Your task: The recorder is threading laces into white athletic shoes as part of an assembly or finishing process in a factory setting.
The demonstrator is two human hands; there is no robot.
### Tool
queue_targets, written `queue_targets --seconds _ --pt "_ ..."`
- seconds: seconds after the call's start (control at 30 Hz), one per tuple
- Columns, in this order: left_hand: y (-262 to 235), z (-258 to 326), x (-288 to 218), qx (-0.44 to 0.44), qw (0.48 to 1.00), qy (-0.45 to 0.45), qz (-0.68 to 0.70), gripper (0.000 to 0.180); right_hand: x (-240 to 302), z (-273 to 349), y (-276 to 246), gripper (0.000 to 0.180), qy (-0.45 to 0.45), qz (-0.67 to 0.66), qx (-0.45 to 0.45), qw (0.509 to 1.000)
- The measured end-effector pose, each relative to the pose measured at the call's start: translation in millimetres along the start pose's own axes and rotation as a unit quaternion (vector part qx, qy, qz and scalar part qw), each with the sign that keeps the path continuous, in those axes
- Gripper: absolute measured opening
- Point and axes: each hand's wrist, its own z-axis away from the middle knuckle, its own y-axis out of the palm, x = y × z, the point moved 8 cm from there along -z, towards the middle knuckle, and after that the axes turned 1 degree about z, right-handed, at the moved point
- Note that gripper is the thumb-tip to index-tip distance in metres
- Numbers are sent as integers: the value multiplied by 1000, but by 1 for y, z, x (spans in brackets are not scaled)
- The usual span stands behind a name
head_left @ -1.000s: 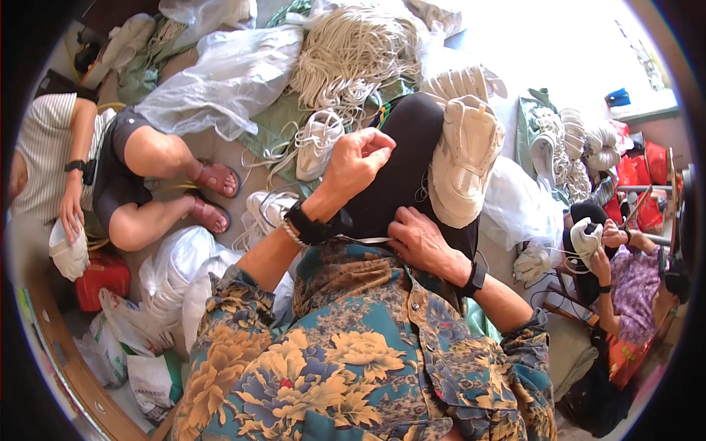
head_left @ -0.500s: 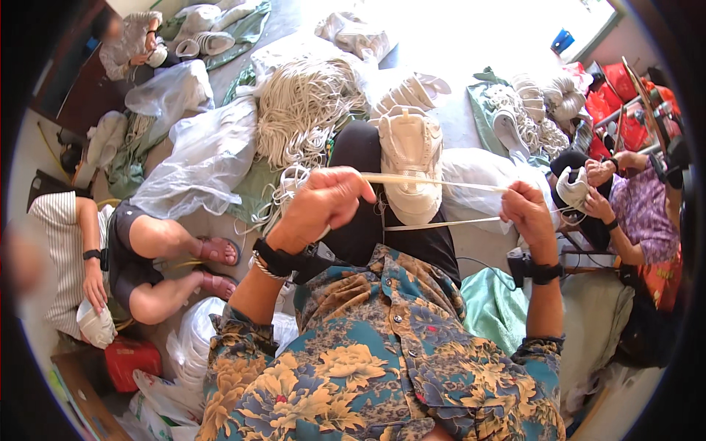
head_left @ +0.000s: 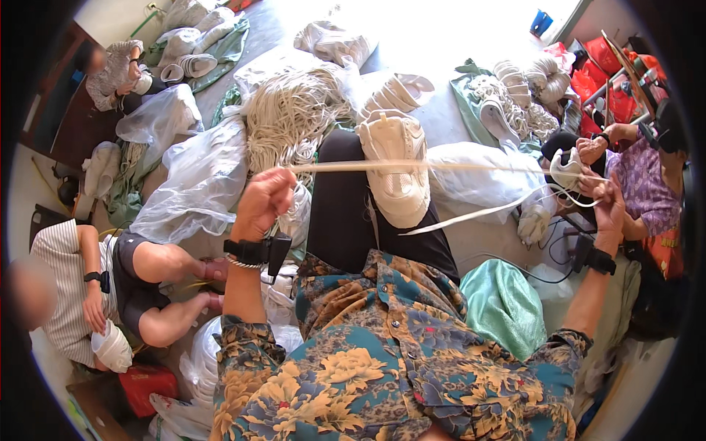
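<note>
Nearest is the floral shirt (head_left: 346, 353) of the person at work, with both forearms raised in front of it. The left hand (head_left: 263, 204) is closed around one part of a cream lace (head_left: 346, 167), and the right hand (head_left: 607, 206), well apart from it, has its fingers drawn in on another part. The lace runs almost straight between the two, slightly blurred, while a loose length loops below the right hand and trails back toward the thighs. Behind the stretched lace a cream shoe (head_left: 401, 195) rests on the dark trousers (head_left: 338, 198), toe toward the body; whether the lace touches it I cannot tell. A green sack (head_left: 506, 309) lies to the right of the lap, and a clear plastic bag (head_left: 474, 180) sits beyond it. To the left a co-worker in a striped top (head_left: 59, 253) holds a whitish shoe piece (head_left: 112, 347). Farther off are a heap of cream laces (head_left: 290, 110) and a row of nested shoe pieces (head_left: 393, 97)
</note>
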Motion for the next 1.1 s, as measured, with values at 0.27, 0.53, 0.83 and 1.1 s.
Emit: queue_targets --seconds 0.27,0.53,0.83,1.1 --pt "18 -12 25 149 985 -37 -76 20 34 -35 -45 19 -172 724 -45 667" --pt "175 24 67 351 916 -81 -174 26 -244 133 295 45 24 380 480 791" --pt "140 9 60 306 934 -81 -167 28 -252 67 220 16 71 444 336 827" --pt "170 13 53 336 917 -40 -211 28 -264 101 258 14 148 355 409 828"
